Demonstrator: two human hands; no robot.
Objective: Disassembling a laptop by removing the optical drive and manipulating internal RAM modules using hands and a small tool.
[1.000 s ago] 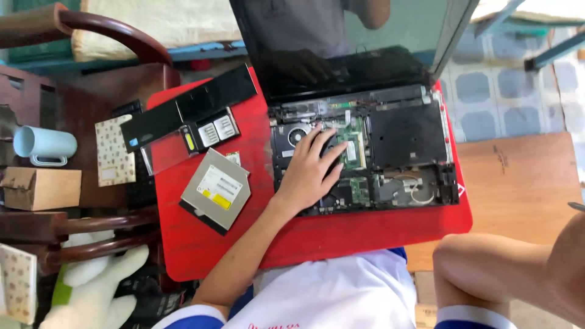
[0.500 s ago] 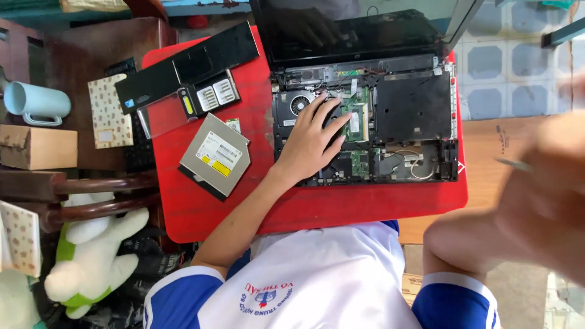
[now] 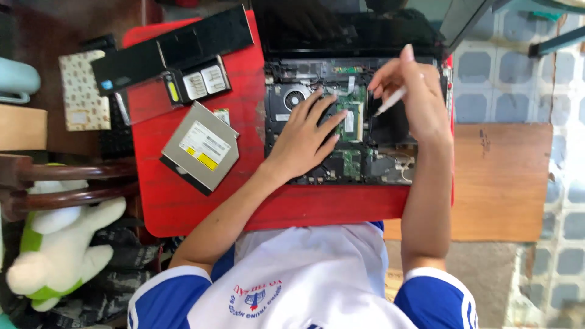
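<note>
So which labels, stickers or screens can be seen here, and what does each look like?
Optical drive: left of the opened laptop on the red table, a silver square with a white label with a yellow patch.
Two white stickers: on the black cover panel at the table's top left, small rectangles beside a yellow tab.
Laptop screen: top centre, dark and glossy.
Shirt emblem: bottom centre, red and blue on white.

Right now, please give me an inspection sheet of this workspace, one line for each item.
Surface: red table, partly covered.
Job's things: opened laptop, circuit board exposed; white tool.
Clutter: disc drive, black cover panel, patterned card, plush toy.
Hands: left hand flat on the board; right hand holds the white tool.
Cables: thin wires inside the laptop.
Surroundings: tiled floor, wooden chair.
</note>
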